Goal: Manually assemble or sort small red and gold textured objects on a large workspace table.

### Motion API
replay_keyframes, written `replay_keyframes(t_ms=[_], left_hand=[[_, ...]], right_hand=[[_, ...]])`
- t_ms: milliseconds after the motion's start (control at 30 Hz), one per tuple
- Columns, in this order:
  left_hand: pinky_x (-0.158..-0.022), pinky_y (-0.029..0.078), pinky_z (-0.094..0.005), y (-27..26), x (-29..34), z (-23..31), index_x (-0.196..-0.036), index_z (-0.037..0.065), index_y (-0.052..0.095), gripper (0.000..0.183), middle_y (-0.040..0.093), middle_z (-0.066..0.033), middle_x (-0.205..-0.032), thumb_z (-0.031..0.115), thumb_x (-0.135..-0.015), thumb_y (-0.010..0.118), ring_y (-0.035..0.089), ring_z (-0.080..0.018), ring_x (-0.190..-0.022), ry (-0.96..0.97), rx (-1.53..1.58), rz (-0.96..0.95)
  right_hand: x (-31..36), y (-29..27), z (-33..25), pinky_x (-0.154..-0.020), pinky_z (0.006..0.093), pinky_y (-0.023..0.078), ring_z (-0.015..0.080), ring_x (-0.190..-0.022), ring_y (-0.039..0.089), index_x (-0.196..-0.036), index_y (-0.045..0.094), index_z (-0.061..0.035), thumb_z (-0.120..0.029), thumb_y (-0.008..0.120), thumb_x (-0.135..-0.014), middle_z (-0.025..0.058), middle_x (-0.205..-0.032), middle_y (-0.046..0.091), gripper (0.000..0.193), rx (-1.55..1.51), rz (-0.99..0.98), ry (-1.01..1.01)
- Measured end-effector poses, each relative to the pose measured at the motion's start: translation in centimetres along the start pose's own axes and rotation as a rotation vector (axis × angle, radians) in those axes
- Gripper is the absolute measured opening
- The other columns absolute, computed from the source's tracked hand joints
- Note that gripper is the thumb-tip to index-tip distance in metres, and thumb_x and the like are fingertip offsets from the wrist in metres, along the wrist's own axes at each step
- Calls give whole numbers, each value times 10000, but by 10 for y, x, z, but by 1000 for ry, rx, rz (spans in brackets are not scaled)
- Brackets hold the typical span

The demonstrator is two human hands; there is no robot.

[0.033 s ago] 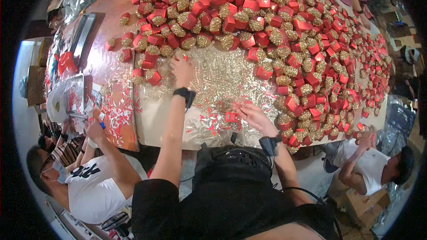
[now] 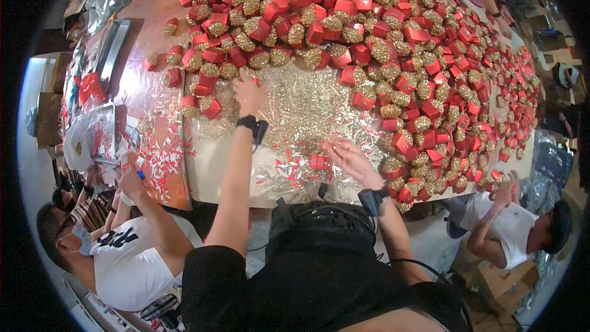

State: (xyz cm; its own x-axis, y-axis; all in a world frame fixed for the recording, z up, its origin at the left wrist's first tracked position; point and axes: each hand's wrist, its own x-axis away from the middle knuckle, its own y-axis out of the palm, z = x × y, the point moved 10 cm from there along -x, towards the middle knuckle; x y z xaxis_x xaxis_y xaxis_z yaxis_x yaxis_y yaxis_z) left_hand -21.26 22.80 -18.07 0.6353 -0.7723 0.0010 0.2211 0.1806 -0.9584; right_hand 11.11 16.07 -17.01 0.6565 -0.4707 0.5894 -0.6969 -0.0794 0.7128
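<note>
My left hand [image 2: 249,93] reaches palm down to the near edge of the pile, its fingers stretched toward the gold glittery pieces with red boxy ends [image 2: 259,60]. It looks open; a small red bit [image 2: 255,80] shows beside it. Lower and to the right, my right hand [image 2: 353,163] is held over the table with its fingers drawn together. What they pinch, if anything, is too small to make out. Just left of those fingertips lies a small red box-shaped piece [image 2: 319,162]. Gold glitter [image 2: 301,98] covers the board between my hands.
Loose red and white scraps [image 2: 286,169] lie near the table's front edge. The heaped gold and red pieces [image 2: 424,86] spread across the back and right. Metal trays [image 2: 114,46] and a red bag [image 2: 92,89] are at left. Co-workers work on both sides [image 2: 135,258].
My left hand has shifted very slightly. My right hand stays in nearly the same place.
</note>
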Motion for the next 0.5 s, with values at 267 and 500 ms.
replay_keyframes(t_ms=[267,500], left_hand=[[-694,464,-372,26,10,-20,-1193,47,330,684,532,-163,-911,230,-656,712,553,-301,-808,-152,229,-16],[-670,461,-296,-11,172,103,-1168,51,367,615,539,-111,-933,117,-653,698,558,-178,-779,-149,1231,-601]], right_hand=[[-12,-19,-17,-882,249,472,218,-986,551,-987,486,61,-36,479,-879,132,-1011,542,146,-476,-100,-162],[9,-4,-42,-833,259,478,191,-983,553,-1045,501,53,-7,498,-859,128,-1091,536,196,61,120,-329]])
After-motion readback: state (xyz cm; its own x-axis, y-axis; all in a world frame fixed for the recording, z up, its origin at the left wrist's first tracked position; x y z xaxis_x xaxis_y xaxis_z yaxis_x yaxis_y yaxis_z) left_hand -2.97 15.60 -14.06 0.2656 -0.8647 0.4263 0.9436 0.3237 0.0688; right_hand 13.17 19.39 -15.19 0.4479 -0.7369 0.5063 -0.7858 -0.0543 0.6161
